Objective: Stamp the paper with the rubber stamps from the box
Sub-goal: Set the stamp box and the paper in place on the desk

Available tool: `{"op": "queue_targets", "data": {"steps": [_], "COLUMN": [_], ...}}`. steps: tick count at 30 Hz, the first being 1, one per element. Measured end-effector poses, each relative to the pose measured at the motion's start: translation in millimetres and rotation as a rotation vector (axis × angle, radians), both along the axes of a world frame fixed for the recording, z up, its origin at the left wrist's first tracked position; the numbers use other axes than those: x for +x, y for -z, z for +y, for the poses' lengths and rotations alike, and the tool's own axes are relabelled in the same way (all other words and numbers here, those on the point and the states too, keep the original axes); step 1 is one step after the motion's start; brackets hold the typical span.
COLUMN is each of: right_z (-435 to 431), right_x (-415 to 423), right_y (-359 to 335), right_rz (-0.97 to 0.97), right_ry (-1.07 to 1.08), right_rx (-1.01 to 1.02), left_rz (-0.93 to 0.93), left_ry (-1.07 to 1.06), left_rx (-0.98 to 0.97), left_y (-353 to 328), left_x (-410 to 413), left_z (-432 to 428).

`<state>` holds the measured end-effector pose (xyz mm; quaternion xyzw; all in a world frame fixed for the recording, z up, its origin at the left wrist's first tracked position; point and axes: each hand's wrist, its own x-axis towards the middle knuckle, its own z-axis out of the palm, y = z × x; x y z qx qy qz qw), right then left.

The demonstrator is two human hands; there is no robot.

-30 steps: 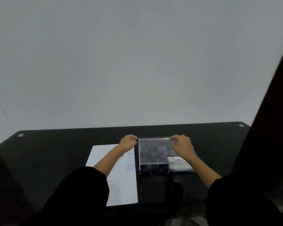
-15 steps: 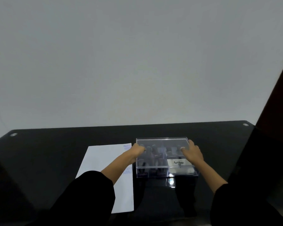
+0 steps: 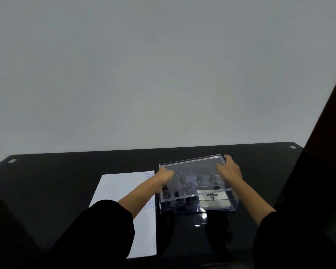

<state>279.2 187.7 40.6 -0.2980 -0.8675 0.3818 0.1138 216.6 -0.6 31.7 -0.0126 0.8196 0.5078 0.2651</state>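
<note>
Rubber stamps [image 3: 182, 181] stand in the clear box [image 3: 184, 209] beneath its tilted lid [image 3: 194, 166], which the left hand [image 3: 164, 174] and right hand [image 3: 230, 169] grip at opposite edges; paper [image 3: 120, 191] lies just outside the left hand.

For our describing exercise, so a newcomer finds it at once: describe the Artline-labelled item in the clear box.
On the black table, right of the white paper, stands a clear plastic box. In its front right corner lies a flat white case. It alone is pale and bears the black word Artline; its neighbours are dark rubber stamps.
</note>
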Motion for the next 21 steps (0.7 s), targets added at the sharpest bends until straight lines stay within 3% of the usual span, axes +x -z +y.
{"op": "queue_targets", "data": {"steps": [10,21], "right_z": [20.1,24.3], "right_x": [-17.0,-8.4], "right_y": [7.0,6.1], "right_rz": [-0.043,0.088], "right_ry": [0.055,0.183], "right_rx": [0.027,-0.17], "left_rz": [-0.05,0.05], "left_ry": [-0.105,-0.071], "left_rx": [-0.041,-0.018], "left_y": [-11.9,-24.1], "left_x": [-0.8,3.0], "left_z": [7.8,10.6]}}
